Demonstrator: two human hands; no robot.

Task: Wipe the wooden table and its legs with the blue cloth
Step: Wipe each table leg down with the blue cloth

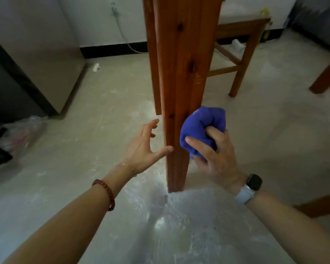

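Note:
A reddish wooden table leg (179,77) runs from the top of the view down to the floor in the middle. My right hand (215,155) grips the bunched blue cloth (200,126) and holds it against the right side of the leg's lower part. On the leg's left side, my left hand (144,147) is spread with straight fingers, its thumb tip touching the leg's front edge. A second leg (152,60) of the table stands just behind. The tabletop is out of view.
A wooden stool (242,44) stands behind to the right. More wooden legs (326,73) show at the right edge. A beige cabinet (42,54) is at the left, a plastic bag (19,134) beside it. The pale floor (103,115) is dusty.

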